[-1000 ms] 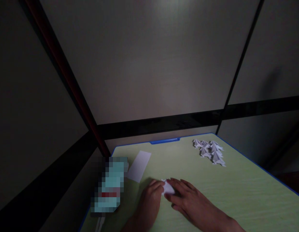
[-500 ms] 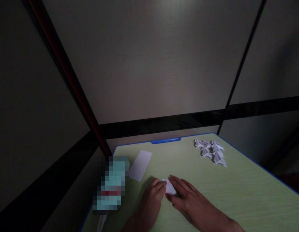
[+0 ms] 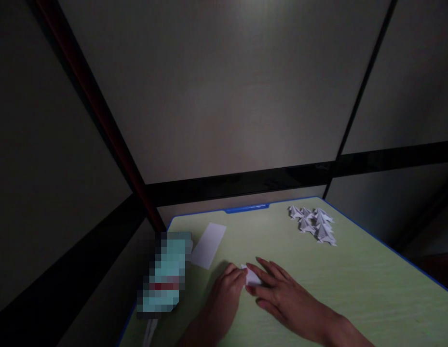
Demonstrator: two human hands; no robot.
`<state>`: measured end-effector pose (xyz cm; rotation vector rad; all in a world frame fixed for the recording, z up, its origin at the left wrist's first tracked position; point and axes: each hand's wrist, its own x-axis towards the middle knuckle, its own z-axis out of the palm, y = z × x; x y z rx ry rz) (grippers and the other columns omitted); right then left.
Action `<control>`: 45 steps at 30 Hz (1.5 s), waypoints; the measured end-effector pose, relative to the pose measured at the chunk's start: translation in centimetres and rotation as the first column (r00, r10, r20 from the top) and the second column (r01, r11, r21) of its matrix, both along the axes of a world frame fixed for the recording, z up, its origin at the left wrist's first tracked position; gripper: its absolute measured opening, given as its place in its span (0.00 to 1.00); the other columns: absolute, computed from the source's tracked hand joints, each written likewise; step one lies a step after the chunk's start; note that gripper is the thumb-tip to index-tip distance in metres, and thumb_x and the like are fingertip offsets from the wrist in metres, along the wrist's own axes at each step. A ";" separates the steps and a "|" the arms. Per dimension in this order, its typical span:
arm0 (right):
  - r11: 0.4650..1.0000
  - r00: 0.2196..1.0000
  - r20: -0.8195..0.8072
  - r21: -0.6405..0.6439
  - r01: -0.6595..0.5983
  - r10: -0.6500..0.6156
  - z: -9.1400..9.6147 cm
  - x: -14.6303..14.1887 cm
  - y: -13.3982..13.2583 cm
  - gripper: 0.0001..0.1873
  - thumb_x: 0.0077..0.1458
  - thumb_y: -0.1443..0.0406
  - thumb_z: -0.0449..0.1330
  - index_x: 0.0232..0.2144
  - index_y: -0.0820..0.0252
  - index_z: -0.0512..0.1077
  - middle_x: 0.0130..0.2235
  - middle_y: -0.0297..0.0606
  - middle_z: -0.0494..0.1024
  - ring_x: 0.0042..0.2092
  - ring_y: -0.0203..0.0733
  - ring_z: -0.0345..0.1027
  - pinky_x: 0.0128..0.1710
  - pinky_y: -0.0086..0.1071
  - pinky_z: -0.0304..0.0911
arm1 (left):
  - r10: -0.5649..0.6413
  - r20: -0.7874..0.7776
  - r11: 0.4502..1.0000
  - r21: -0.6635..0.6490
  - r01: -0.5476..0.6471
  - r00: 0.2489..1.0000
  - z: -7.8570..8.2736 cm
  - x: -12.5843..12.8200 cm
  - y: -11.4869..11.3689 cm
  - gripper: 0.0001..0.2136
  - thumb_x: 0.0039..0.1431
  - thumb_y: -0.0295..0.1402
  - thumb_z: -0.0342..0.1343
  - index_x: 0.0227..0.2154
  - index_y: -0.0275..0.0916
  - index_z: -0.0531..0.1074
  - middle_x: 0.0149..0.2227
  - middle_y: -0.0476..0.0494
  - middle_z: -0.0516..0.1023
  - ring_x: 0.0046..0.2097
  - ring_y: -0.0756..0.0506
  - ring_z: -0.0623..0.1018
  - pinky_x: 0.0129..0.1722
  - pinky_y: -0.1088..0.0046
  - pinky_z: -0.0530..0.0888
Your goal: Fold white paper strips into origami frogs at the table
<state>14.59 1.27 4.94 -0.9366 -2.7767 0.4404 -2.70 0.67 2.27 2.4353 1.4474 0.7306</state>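
From here, left fingers (image 3: 239, 274) seemingly pinch part-folded paper (image 3: 252, 279), right fingers (image 3: 263, 274) spread; figures (image 3: 322, 231) done, far-right counter (image 3: 267, 236) corner; sheet (image 3: 209, 246) unfolded.

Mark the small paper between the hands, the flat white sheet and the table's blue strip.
Small paper (image 3: 252, 278): head view, its uncovered white face.
Flat white sheet (image 3: 209, 245): head view, middle of its face.
Blue strip (image 3: 246, 208): head view, middle of its length.

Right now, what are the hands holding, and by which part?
A small folded white paper piece: the left hand pinches its left edge; the right hand rests spread fingers on its right side.
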 end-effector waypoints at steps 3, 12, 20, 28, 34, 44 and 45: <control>1.000 1.000 -0.015 -0.018 -0.003 0.002 0.0 0.1 0.1 0.15 0.53 0.61 0.43 0.43 0.50 0.60 0.55 0.33 0.49 0.56 0.45 0.33 0.52 0.45 0.39 | -0.021 0.152 0.999 -0.030 0.026 0.988 0.5 -0.3 0.2 0.11 0.47 0.17 0.44 0.25 0.37 0.69 0.28 0.44 0.72 0.34 0.48 0.68 0.33 0.71 0.67; 0.999 0.999 -0.043 -0.049 -0.016 0.014 0.0 0.1 0.2 0.15 0.52 0.62 0.44 0.44 0.49 0.60 0.55 0.32 0.49 0.56 0.45 0.33 0.51 0.45 0.40 | -0.072 0.383 0.989 -0.093 0.116 0.921 0.6 -1.7 0.6 0.07 0.46 0.21 0.49 0.21 0.37 0.70 0.29 0.45 0.74 0.36 0.48 0.69 0.36 0.71 0.65; 1.000 1.000 -0.012 -0.023 -0.007 0.007 -0.1 0.1 0.2 0.15 0.53 0.61 0.43 0.44 0.49 0.60 0.55 0.33 0.49 0.56 0.45 0.33 0.51 0.46 0.40 | -0.124 0.104 0.991 -0.041 0.129 0.987 1.9 -1.9 -0.7 0.10 0.50 0.23 0.45 0.33 0.40 0.69 0.36 0.46 0.72 0.40 0.48 0.65 0.41 0.70 0.62; 0.999 1.000 -0.008 -0.029 -0.015 0.015 0.2 0.0 0.2 0.16 0.53 0.61 0.43 0.45 0.47 0.58 0.55 0.30 0.50 0.56 0.46 0.32 0.51 0.48 0.39 | -0.144 -0.021 0.989 -0.026 0.144 0.989 2.4 -1.6 -0.9 0.09 0.48 0.22 0.46 0.29 0.40 0.68 0.35 0.48 0.71 0.39 0.48 0.64 0.43 0.68 0.60; 0.999 1.000 -0.001 -0.032 -0.005 0.005 0.2 0.1 0.2 0.17 0.53 0.61 0.44 0.46 0.45 0.56 0.55 0.28 0.49 0.56 0.47 0.31 0.51 0.48 0.39 | -0.112 -0.148 0.994 -0.017 0.110 0.983 2.8 -1.5 -1.6 0.12 0.49 0.23 0.46 0.35 0.42 0.67 0.35 0.48 0.71 0.39 0.47 0.65 0.47 0.64 0.55; 1.000 1.000 -0.006 -0.014 -0.020 0.020 0.4 0.2 0.4 0.16 0.51 0.59 0.45 0.44 0.47 0.59 0.55 0.31 0.51 0.56 0.48 0.34 0.51 0.48 0.40 | -0.100 -0.127 0.995 -0.009 0.100 0.987 1.4 -1.5 -2.2 0.19 0.44 0.19 0.45 0.41 0.41 0.64 0.38 0.45 0.71 0.43 0.46 0.65 0.49 0.62 0.54; 1.000 1.000 -0.008 -0.011 -0.023 0.023 0.5 0.3 0.5 0.16 0.51 0.58 0.45 0.43 0.49 0.60 0.55 0.33 0.52 0.56 0.48 0.35 0.51 0.48 0.40 | -0.124 -0.097 0.992 -0.010 0.124 0.987 1.5 -1.7 -2.2 0.20 0.44 0.19 0.45 0.41 0.42 0.65 0.38 0.46 0.71 0.44 0.47 0.65 0.50 0.62 0.54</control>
